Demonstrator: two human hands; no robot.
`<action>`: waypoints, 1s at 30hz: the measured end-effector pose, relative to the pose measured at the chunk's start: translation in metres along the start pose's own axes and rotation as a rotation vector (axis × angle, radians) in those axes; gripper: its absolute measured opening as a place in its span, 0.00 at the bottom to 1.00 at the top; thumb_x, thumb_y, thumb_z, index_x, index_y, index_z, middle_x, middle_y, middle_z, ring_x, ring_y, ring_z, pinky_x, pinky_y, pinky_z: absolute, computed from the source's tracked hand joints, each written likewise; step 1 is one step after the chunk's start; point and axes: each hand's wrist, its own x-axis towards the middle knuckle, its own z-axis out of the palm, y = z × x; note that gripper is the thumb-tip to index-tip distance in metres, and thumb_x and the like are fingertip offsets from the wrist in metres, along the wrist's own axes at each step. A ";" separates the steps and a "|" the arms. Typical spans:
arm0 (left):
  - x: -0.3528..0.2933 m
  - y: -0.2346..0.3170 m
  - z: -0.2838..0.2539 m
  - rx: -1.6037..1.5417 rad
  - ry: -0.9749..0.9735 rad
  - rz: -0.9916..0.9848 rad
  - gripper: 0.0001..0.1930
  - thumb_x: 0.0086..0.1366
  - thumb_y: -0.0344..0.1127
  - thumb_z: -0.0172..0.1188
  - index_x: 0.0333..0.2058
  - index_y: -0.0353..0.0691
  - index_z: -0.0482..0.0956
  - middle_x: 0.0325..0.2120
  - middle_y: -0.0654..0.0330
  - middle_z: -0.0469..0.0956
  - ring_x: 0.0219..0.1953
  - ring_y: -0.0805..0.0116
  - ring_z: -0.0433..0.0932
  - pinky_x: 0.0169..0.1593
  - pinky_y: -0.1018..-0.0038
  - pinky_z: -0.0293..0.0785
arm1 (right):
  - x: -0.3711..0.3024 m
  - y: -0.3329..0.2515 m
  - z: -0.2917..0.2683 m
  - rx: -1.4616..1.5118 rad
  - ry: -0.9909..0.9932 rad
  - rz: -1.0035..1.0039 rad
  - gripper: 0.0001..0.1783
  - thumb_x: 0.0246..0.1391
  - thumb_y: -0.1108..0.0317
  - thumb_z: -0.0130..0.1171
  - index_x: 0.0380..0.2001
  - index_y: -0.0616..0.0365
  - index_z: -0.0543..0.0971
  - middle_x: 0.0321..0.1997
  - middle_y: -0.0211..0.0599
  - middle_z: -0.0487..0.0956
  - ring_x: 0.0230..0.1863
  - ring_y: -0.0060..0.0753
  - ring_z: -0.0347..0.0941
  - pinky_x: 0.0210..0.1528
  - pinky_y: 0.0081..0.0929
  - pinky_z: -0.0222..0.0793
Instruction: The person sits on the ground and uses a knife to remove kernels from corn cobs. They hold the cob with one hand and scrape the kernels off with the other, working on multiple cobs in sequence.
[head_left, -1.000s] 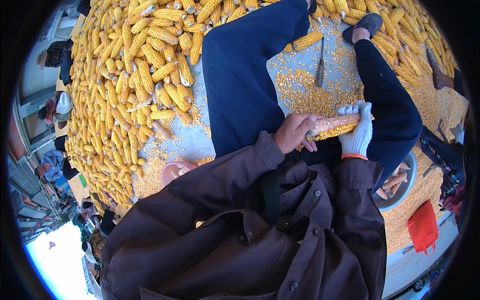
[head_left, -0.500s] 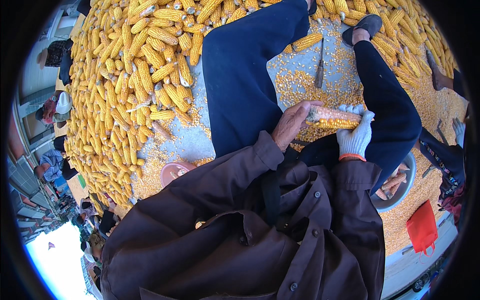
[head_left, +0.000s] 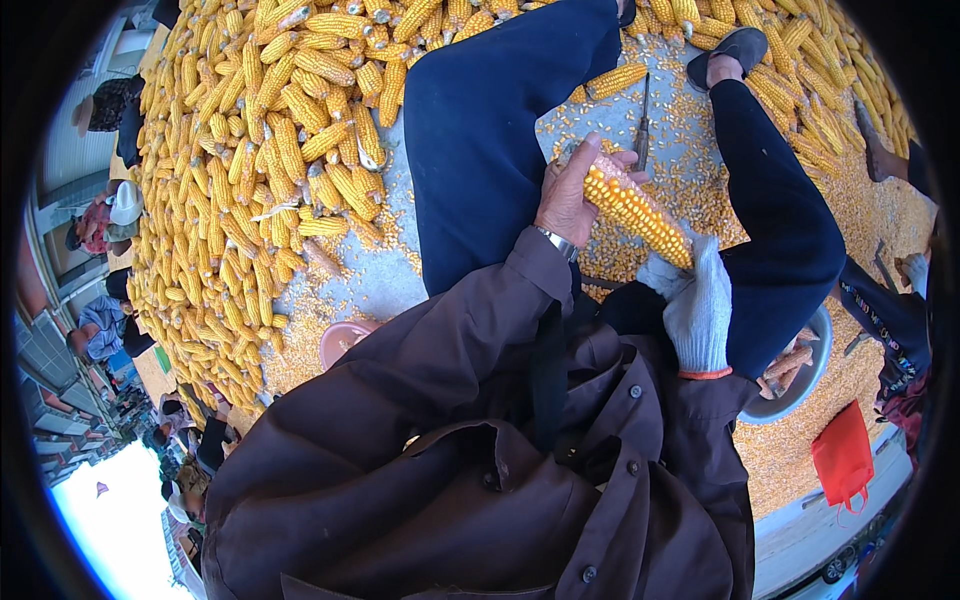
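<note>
Between my two hands I hold an ear of corn (head_left: pixel 637 207), tilted from upper left to lower right. Its upward side is covered in yellow kernels, and a stripped pinkish part shows at its upper end. My bare left hand (head_left: pixel 577 195) is closed round the upper end, with a watch at the wrist. My right hand (head_left: pixel 695 300), in a white knitted glove with an orange cuff, grips the lower end. Loose kernels (head_left: pixel 610 250) lie on the ground under the ear. A screwdriver-like tool (head_left: pixel 642 125) with a dark handle lies beyond my hands, between my legs.
A large heap of corn ears (head_left: pixel 230 200) spreads across the left and far side. A pink basin (head_left: pixel 340 345) stands left, partly behind my sleeve. At right are a grey basin (head_left: pixel 822 350) with stripped cobs and a red bag (head_left: pixel 843 455). Other people sit around the edges.
The ear has turned from nearly level to steeply tilted, its kernel-covered side now facing up. My left hand has risen, while my gloved right hand has moved lower.
</note>
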 end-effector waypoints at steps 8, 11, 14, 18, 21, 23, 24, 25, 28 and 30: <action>0.016 0.004 -0.007 0.061 0.014 -0.151 0.23 0.63 0.55 0.54 0.29 0.37 0.75 0.31 0.44 0.80 0.32 0.52 0.81 0.40 0.60 0.78 | -0.008 -0.006 0.015 -0.495 -0.027 0.017 0.16 0.60 0.60 0.56 0.40 0.65 0.73 0.24 0.32 0.75 0.21 0.19 0.68 0.23 0.17 0.64; 0.016 -0.003 -0.012 0.074 0.045 -0.163 0.23 0.62 0.55 0.56 0.27 0.37 0.74 0.23 0.48 0.79 0.24 0.56 0.80 0.32 0.62 0.79 | -0.008 0.001 0.025 -0.479 -0.130 0.128 0.16 0.59 0.60 0.57 0.36 0.63 0.72 0.20 0.30 0.71 0.17 0.17 0.63 0.20 0.17 0.59; 0.016 -0.008 -0.015 0.113 0.083 -0.154 0.22 0.62 0.55 0.56 0.28 0.37 0.73 0.22 0.48 0.78 0.21 0.58 0.80 0.29 0.64 0.79 | -0.006 0.009 0.033 -0.638 -0.105 0.217 0.17 0.60 0.58 0.55 0.37 0.63 0.72 0.21 0.29 0.72 0.17 0.16 0.64 0.18 0.17 0.59; 0.018 -0.011 -0.017 0.121 0.103 -0.155 0.22 0.62 0.55 0.56 0.29 0.38 0.71 0.20 0.49 0.77 0.19 0.59 0.79 0.25 0.65 0.79 | -0.006 0.015 0.038 -0.711 -0.026 0.180 0.19 0.61 0.55 0.52 0.42 0.63 0.73 0.23 0.31 0.74 0.18 0.17 0.66 0.18 0.17 0.62; 0.018 -0.011 -0.019 0.112 0.103 -0.164 0.22 0.62 0.55 0.56 0.29 0.39 0.70 0.19 0.50 0.77 0.18 0.59 0.78 0.25 0.65 0.79 | -0.007 0.017 0.037 -0.709 -0.018 0.163 0.21 0.62 0.55 0.50 0.44 0.64 0.74 0.24 0.33 0.75 0.18 0.18 0.68 0.18 0.18 0.63; 0.018 -0.011 -0.018 0.108 0.099 -0.167 0.22 0.63 0.56 0.56 0.29 0.39 0.70 0.18 0.50 0.77 0.17 0.59 0.78 0.24 0.66 0.78 | -0.007 0.019 0.036 -0.712 0.000 0.151 0.21 0.62 0.54 0.50 0.44 0.65 0.74 0.25 0.34 0.76 0.19 0.18 0.69 0.18 0.18 0.64; 0.018 -0.011 -0.018 0.106 0.094 -0.169 0.22 0.63 0.56 0.55 0.28 0.39 0.70 0.18 0.50 0.77 0.17 0.59 0.78 0.24 0.66 0.78 | -0.007 0.020 0.036 -0.707 0.008 0.146 0.21 0.62 0.54 0.49 0.43 0.65 0.74 0.25 0.34 0.76 0.19 0.18 0.69 0.19 0.18 0.64; 0.017 -0.011 -0.017 0.094 0.108 -0.159 0.22 0.62 0.55 0.56 0.27 0.38 0.70 0.17 0.50 0.76 0.16 0.60 0.77 0.22 0.67 0.77 | -0.007 0.022 0.035 -0.694 0.013 0.143 0.21 0.63 0.54 0.49 0.43 0.65 0.74 0.25 0.35 0.76 0.20 0.18 0.70 0.19 0.19 0.65; 0.017 -0.012 -0.015 0.082 0.139 -0.144 0.23 0.62 0.54 0.56 0.24 0.37 0.71 0.14 0.51 0.75 0.13 0.61 0.75 0.19 0.68 0.76 | -0.006 0.025 0.033 -0.646 -0.005 0.141 0.21 0.63 0.54 0.49 0.42 0.65 0.74 0.25 0.35 0.76 0.20 0.19 0.70 0.19 0.18 0.65; 0.017 -0.012 -0.014 0.106 0.157 -0.153 0.23 0.63 0.55 0.55 0.25 0.37 0.71 0.14 0.51 0.75 0.13 0.62 0.75 0.19 0.68 0.75 | -0.006 0.026 0.032 -0.576 -0.015 0.168 0.21 0.63 0.54 0.48 0.41 0.64 0.74 0.25 0.35 0.76 0.19 0.19 0.70 0.18 0.17 0.65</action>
